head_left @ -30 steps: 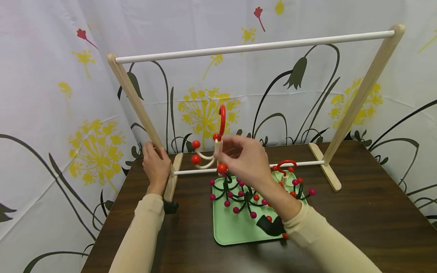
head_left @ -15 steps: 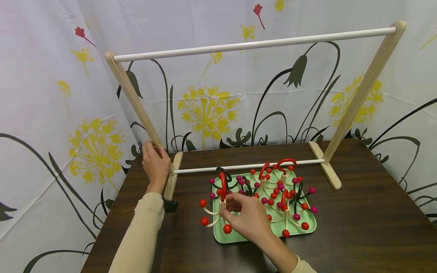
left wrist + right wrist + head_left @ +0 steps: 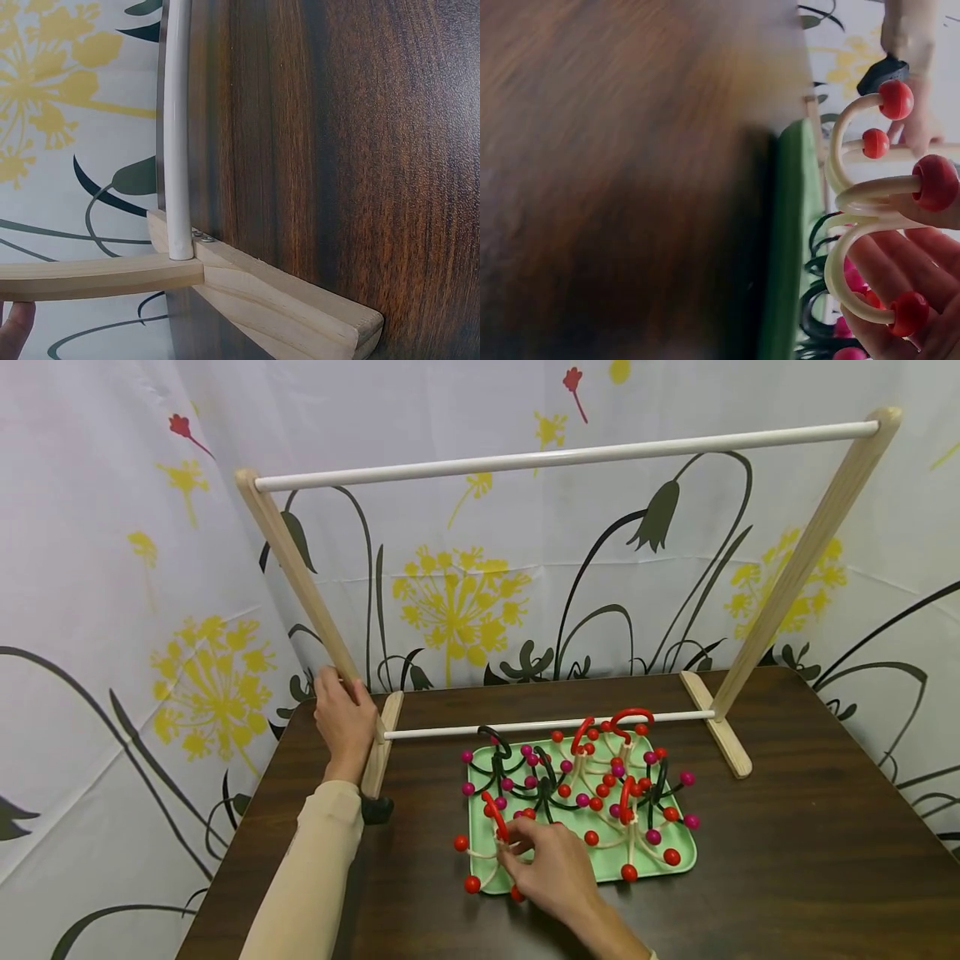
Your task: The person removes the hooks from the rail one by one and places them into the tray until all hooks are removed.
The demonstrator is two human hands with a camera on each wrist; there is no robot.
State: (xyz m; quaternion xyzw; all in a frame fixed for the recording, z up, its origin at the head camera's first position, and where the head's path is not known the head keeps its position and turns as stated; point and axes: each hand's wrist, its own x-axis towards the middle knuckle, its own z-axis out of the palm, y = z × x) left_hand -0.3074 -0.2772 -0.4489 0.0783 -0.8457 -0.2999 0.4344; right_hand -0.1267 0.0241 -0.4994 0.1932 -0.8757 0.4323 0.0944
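My right hand [image 3: 553, 867] pinches the stem of a cream multi-armed hanger [image 3: 497, 820] with a red hook on top and red balls on its arm ends. It is low over the front left corner of a green tray [image 3: 525, 878], tilted slightly. In the right wrist view, the hanger's curved arms [image 3: 877, 187] are beside the tray's edge [image 3: 787, 225]. My left hand [image 3: 345, 722] grips the left wooden post [image 3: 307, 589] of a rack low down; in the left wrist view fingertips [image 3: 16, 326] show at that post's edge.
Similar hangers crowd the tray: cream ones with red hooks [image 3: 628, 802] and black ones with magenta balls [image 3: 545, 789]. The rack's white top bar [image 3: 562, 458] and lower bar [image 3: 442, 732] span behind the tray. A patterned curtain [image 3: 465, 610] backs the dark table [image 3: 795, 860].
My right hand has brought the hanger down from in front of the rack to the tray's front left corner, tipping it leftward. My left hand has stayed on the post.
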